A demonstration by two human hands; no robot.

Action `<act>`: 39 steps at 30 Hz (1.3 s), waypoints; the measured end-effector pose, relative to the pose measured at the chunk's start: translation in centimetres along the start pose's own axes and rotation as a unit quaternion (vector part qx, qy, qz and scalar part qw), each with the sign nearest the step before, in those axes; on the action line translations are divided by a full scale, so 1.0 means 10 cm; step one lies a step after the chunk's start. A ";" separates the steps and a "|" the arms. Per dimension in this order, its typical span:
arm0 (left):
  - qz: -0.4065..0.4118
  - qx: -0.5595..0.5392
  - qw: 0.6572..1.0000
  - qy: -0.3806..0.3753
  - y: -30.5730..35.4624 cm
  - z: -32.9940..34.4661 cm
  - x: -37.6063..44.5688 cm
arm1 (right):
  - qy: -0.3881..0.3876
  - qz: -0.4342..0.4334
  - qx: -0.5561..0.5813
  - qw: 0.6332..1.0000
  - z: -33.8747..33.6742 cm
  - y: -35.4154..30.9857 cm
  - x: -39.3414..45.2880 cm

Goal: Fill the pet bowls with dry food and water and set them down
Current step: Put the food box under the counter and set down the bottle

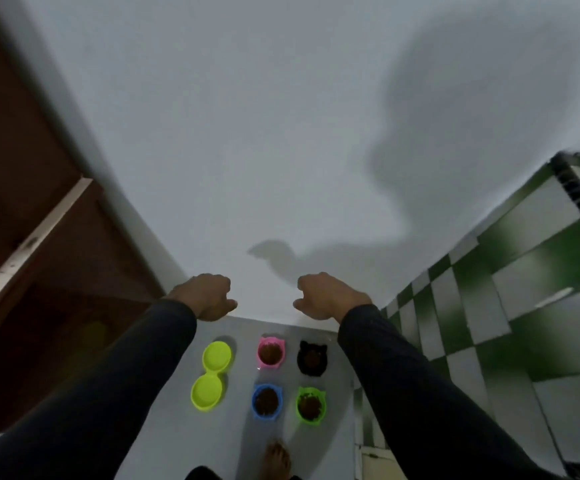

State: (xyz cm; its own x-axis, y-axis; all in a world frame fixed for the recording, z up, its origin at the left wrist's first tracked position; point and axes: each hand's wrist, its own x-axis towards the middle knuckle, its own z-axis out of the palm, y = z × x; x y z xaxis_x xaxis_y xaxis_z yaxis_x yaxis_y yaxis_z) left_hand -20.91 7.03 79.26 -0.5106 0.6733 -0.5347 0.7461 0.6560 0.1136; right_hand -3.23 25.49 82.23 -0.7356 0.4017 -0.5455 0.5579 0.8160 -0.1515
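— While both arms reach out ahead, what are the hands doing?

— The left hand (209,296) and the right hand (326,295) hang side by side in front of the pale wall (247,133), well apart from each other. Each has its fingers curled loosely under, thumb tips pointing inward, and neither holds anything. Dark sleeves (420,393) cover both arms to the wrist.

— And the bowls?

— All on the light floor (233,434) below the hands, toward six o'clock. The yellow-green double bowl (212,379) lies at about seven o'clock, its two cups running front to back; I cannot tell whether there is water in it. At its three o'clock sit four cat-eared bowls in a square: the pink bowl (270,352) and black bowl (312,357) in the far row near the wall, the blue bowl (266,400) and green bowl (310,406) in the near row. Each of the four holds brown dry food.

— Anything else?

— A bare foot (276,460) at six o'clock, just behind the blue bowl. A brown wooden door (39,237) at nine o'clock, green-and-white checked tiles (489,306) at three o'clock.
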 end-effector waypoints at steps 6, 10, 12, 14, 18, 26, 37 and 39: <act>0.049 0.026 0.998 0.002 0.27 -0.33 -0.08 | 0.030 0.054 0.012 0.998 -0.12 0.16 -0.37; 0.099 0.043 0.994 0.001 0.43 -0.54 -0.18 | 0.048 0.109 0.039 0.992 -0.09 0.21 -0.69; 0.129 0.056 0.990 0.000 0.52 -0.61 -0.25 | 0.064 0.139 0.062 0.986 -0.05 0.20 -0.91; 0.161 0.069 0.985 0.000 0.61 -0.66 -0.33 | 0.078 0.168 0.080 0.979 0.01 0.18 -1.16; 0.226 0.095 0.969 0.004 0.82 -0.68 -0.57 | 0.104 0.224 0.112 0.963 0.17 0.08 -1.70; 0.332 0.148 0.931 0.007 1.31 -0.42 -1.21 | 0.131 0.309 0.193 0.922 0.70 -0.17 -2.96; 0.489 0.161 0.855 -0.060 2.21 0.34 -2.43 | 0.164 0.446 0.245 0.845 1.73 -0.29 -4.56; 0.500 0.162 0.849 -0.058 2.42 0.53 -2.73 | 0.174 0.474 0.253 0.825 1.98 -0.34 -4.91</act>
State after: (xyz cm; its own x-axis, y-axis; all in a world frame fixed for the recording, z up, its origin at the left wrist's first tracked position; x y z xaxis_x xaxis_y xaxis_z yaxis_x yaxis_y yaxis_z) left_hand 13.34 2.73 92.18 0.4780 0.7881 -0.3878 0.8699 -0.3638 0.3329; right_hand 38.58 -5.16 93.20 0.1067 0.9270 -0.3595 0.9703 -0.1760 -0.1659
